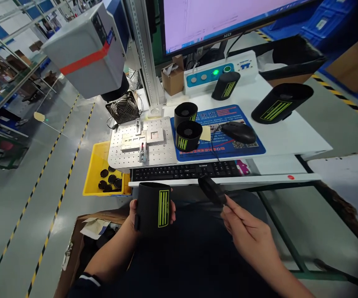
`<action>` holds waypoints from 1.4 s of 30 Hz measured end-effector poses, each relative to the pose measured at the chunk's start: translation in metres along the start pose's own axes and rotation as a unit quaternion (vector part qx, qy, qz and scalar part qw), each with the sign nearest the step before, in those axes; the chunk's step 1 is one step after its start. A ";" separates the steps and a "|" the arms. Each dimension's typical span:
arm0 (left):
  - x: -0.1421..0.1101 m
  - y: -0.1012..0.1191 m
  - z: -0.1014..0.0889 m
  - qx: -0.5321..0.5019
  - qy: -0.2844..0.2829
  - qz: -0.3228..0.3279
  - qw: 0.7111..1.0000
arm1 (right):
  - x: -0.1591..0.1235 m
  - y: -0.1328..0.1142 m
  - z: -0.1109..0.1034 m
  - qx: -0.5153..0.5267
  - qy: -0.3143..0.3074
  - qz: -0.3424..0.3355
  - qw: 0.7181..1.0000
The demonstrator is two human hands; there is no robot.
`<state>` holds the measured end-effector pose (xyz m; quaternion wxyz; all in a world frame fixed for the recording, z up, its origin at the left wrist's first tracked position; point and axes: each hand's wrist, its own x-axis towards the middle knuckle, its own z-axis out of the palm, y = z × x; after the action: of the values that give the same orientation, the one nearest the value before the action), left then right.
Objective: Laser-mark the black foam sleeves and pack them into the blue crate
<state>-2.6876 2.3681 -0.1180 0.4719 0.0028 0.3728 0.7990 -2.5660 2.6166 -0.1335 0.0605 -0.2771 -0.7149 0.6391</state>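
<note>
Black tube [149, 209] gripped in left hand [133, 213]; right hand [250, 236] pinches tilted round piece [211, 190] by edge only: slim hold could let it slip free!

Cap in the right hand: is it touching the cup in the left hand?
No, the right hand holds the cap apart from the cup in the left hand, with a gap between them.
</note>
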 end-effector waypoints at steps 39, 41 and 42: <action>0.013 -0.012 -0.019 0.032 -0.031 0.010 0.999 | 0.004 0.005 -0.009 -0.041 -0.028 -0.054 0.997; 0.013 -0.014 -0.023 0.032 -0.025 -0.002 0.999 | 0.004 0.004 -0.009 -0.045 -0.026 -0.057 0.997; 0.014 -0.015 -0.025 0.026 -0.030 -0.002 0.999 | 0.004 0.005 -0.009 -0.046 -0.027 -0.058 0.997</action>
<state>-2.6925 2.3681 -0.1498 0.4844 0.0380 0.3794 0.7874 -2.5640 2.6262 -0.1377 0.0657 -0.2202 -0.7600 0.6079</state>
